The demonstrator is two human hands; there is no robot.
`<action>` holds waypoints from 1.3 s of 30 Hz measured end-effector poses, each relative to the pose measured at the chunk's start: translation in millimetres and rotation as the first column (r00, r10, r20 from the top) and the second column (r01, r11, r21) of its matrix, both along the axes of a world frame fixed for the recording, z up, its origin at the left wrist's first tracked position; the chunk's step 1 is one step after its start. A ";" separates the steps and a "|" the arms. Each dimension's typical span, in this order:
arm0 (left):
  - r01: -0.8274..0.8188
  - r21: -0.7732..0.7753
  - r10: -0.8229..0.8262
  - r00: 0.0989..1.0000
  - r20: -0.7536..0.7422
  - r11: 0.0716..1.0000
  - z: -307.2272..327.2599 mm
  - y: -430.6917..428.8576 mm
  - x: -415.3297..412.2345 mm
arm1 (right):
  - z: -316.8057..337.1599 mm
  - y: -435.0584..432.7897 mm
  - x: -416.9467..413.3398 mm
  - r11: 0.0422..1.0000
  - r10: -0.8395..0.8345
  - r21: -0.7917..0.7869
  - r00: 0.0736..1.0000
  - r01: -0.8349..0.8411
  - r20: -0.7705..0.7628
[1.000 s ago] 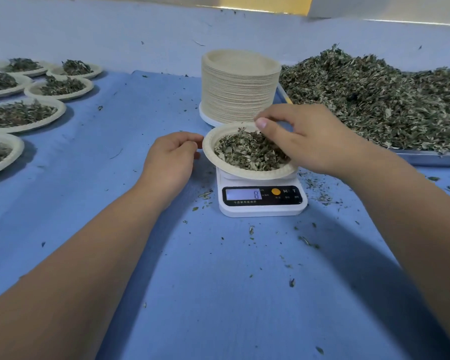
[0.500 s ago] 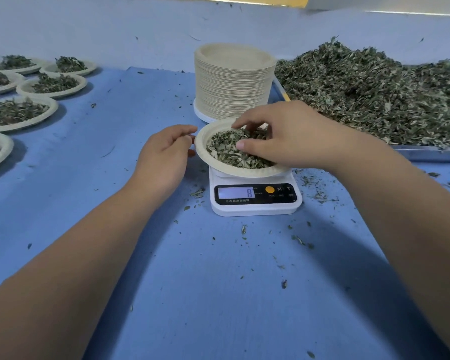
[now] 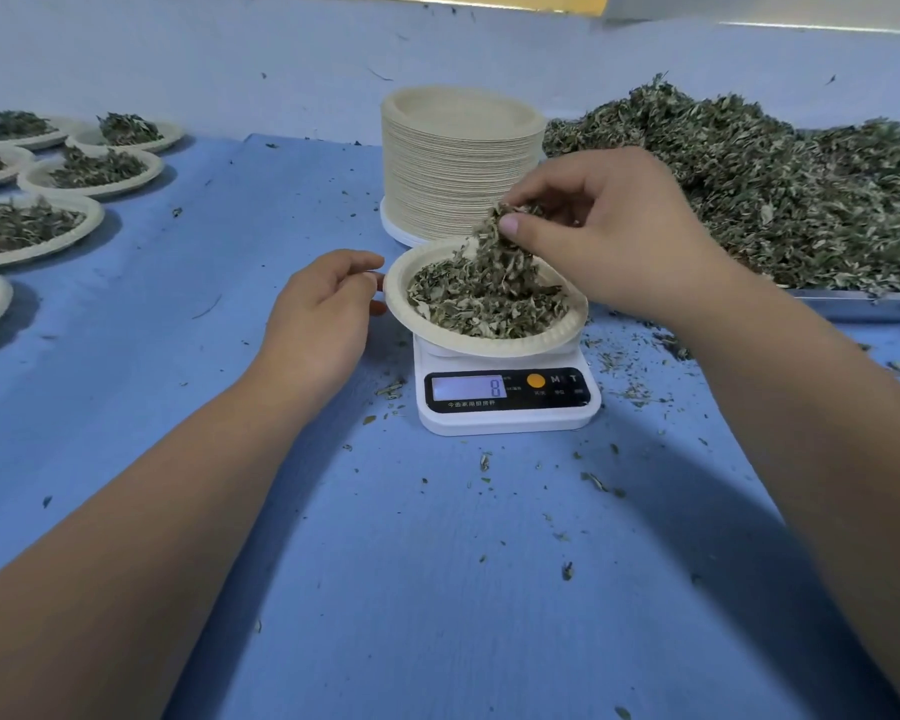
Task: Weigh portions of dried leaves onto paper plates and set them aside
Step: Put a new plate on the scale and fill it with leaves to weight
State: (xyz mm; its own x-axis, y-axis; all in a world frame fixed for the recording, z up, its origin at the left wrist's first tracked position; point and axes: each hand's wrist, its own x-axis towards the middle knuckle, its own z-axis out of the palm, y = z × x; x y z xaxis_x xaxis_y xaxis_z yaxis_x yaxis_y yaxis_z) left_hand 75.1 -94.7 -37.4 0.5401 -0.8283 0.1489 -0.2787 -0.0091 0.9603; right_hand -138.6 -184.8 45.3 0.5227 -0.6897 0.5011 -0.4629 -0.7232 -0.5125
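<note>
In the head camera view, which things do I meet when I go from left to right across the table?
Filled plates → left hand → plate on the scale → right hand → pile of dried leaves on the tray.

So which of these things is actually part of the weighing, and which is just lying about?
In use: plate on the scale, scale, pinch of leaves in the right hand, left hand, leaf pile, plate stack, filled plates.

Lying about: loose crumbs on the blue cloth.
</note>
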 end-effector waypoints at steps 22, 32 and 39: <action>-0.006 0.000 0.006 1.000 -0.005 1.000 4.4 3.8 -4.1 | -35.2 -50.3 -62.1 0.921 -0.384 0.007 0.911 0.389 -0.149; 0.009 0.126 0.007 0.992 -0.125 0.992 17.9 5.3 -12.6 | -22.1 -21.7 -35.4 0.964 -0.265 -0.137 0.858 0.227 -0.440; 0.097 0.098 -0.065 0.954 -0.292 0.990 15.5 1.8 -25.9 | -28.6 -22.1 -23.1 0.969 -0.209 0.028 0.878 0.244 -0.431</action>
